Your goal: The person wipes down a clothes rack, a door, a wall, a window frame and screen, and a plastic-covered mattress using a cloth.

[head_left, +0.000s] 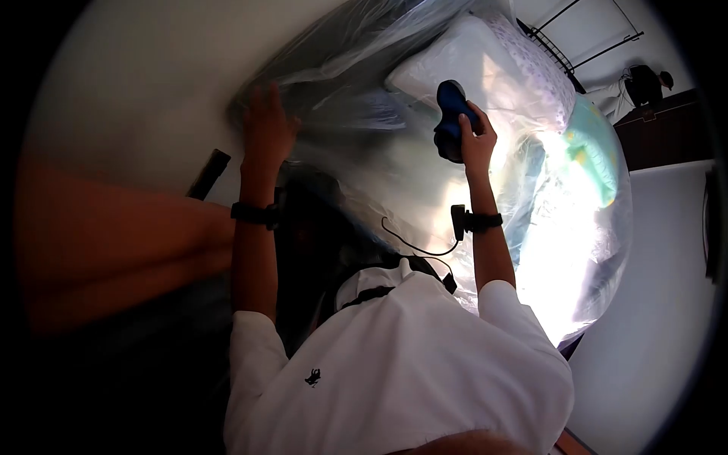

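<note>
My right hand [476,140] grips a dark blue handheld device [450,114] with rounded ends and a narrower waist; its exact kind is unclear. It is held upright over bedding covered in clear plastic sheeting [409,174]. Just behind it lies a pale pillow [485,68] with a patterned edge, under the plastic. My left hand [269,129] is raised in shadow at the sheeting's left edge, fingers extended and thumb apart. Whether its fingertips touch the plastic cannot be made out. Black straps with small attached units circle both wrists.
A green bundle [593,148] lies at the plastic's right side, by a glaring bright patch. Beyond are a dark brown cabinet [663,133], a black bag [644,83] and a black wire rack [553,49]. A short black bar [208,174] stands left of my left forearm. A thin cable hangs near my right wrist.
</note>
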`<act>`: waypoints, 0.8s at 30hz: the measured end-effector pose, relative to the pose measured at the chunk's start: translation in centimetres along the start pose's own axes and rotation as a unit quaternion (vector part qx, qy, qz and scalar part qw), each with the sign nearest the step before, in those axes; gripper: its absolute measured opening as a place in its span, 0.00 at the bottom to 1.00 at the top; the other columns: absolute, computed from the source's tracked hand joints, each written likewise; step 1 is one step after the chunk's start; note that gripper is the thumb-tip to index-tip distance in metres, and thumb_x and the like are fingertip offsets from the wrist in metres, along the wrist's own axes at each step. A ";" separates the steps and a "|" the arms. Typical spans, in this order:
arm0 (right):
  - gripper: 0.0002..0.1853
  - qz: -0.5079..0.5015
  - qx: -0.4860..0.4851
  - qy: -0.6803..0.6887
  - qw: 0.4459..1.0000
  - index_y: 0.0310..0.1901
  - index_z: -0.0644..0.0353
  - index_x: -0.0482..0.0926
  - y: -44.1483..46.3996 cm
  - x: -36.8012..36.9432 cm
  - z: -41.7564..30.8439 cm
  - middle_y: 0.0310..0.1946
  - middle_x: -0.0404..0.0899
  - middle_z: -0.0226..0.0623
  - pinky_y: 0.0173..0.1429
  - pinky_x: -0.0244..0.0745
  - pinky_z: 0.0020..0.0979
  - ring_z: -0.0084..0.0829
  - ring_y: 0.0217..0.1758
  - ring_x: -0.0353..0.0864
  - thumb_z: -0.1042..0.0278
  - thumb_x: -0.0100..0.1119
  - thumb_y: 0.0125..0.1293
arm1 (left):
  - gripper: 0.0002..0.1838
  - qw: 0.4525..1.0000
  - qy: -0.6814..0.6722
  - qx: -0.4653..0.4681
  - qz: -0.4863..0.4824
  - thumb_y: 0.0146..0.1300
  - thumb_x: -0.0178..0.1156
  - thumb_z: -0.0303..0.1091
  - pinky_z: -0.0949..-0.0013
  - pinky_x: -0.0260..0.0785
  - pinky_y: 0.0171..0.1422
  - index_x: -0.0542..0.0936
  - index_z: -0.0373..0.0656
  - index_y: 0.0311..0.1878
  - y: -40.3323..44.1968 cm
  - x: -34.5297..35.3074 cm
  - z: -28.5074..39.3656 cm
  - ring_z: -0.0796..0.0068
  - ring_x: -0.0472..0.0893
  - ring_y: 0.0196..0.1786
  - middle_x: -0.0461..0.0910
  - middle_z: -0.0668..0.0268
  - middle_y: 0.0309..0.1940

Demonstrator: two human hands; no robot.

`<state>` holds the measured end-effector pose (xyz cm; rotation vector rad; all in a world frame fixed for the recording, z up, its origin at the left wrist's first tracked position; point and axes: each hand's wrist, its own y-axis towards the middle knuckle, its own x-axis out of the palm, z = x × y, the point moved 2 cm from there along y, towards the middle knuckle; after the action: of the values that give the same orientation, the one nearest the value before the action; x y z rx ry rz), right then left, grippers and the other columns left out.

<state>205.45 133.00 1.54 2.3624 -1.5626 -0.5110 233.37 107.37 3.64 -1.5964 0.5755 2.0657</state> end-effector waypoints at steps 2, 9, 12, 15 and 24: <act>0.16 -0.003 0.010 0.035 0.999 0.54 0.59 0.83 -3.3 -4.1 -3.4 0.36 0.84 0.30 0.34 0.70 0.22 0.15 0.30 0.73 0.76 0.64 0.65 | 0.54 0.982 -0.090 0.128 -0.103 0.59 0.71 0.50 0.47 0.58 0.76 0.47 0.45 0.80 -3.6 -0.3 5.7 0.43 0.58 0.77 0.52 0.47 0.77; 0.22 -0.261 -0.290 -0.123 0.913 0.53 0.55 0.83 -6.2 -9.6 -9.3 0.29 0.78 0.33 0.30 0.73 0.28 0.33 0.27 0.74 0.78 0.69 0.54 | 0.51 0.731 -0.426 0.393 -0.360 0.51 0.77 0.37 0.61 0.58 0.76 0.59 0.42 0.76 -9.2 10.3 16.7 0.59 0.66 0.73 0.67 0.53 0.71; 0.26 -0.304 -0.312 -0.136 0.890 0.60 0.55 0.78 -6.4 -11.1 -7.1 0.37 0.79 0.36 0.38 0.77 0.36 0.36 0.37 0.78 0.70 0.70 0.57 | 0.46 0.705 -0.462 0.375 -0.385 0.51 0.76 0.33 0.62 0.56 0.76 0.64 0.42 0.73 -8.4 11.4 18.0 0.64 0.66 0.72 0.68 0.57 0.70; 0.38 -0.265 -0.170 -0.096 0.944 0.68 0.56 0.69 -6.0 -12.4 -5.0 0.45 0.77 0.40 0.48 0.77 0.41 0.42 0.47 0.78 0.63 0.73 0.54 | 0.38 0.748 -0.415 0.471 -0.215 0.56 0.73 0.32 0.64 0.64 0.72 0.68 0.41 0.70 -7.9 7.2 20.7 0.69 0.72 0.66 0.73 0.60 0.64; 0.17 -0.357 -0.074 -0.107 0.925 0.49 0.57 0.76 -4.5 -14.0 2.8 0.40 0.78 0.43 0.49 0.75 0.47 0.48 0.49 0.78 0.63 0.64 0.59 | 0.14 0.745 -0.601 0.097 -0.272 0.69 0.64 0.36 0.79 0.67 0.34 0.77 0.42 0.54 -4.6 9.0 28.0 0.89 0.75 0.34 0.77 0.77 0.33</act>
<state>203.00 147.63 -0.78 2.7715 -0.6296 -1.0183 212.40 128.40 1.34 -0.0375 -0.1620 1.9473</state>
